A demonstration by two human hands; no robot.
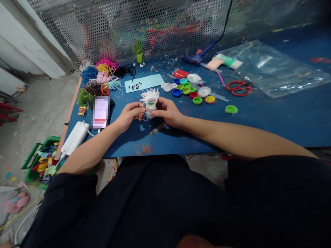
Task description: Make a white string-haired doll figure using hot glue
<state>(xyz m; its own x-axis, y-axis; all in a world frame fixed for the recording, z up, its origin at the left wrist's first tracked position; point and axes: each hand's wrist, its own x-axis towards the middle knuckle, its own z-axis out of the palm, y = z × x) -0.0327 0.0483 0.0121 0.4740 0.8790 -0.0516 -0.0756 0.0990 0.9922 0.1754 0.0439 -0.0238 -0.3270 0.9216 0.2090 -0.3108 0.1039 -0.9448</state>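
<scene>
Holds the white doll (151, 103) in the right grip (167, 112), the nearer one, wrapped around its right side. Pinches, apparently, a thin strand (146, 119) with the left grip (134, 113), narrowed just left of the doll. Held between the desk (186, 137)'s front edge and the blue card (152, 81), aimed lengthwise, fringe (150, 94) first, toward the rear edge.

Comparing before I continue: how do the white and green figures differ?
The white figure is in the right hand; the green figure stands by the mesh panel. The white figure's body is white with a green mark; the green figure's is green. Both have stringy tops.
</scene>
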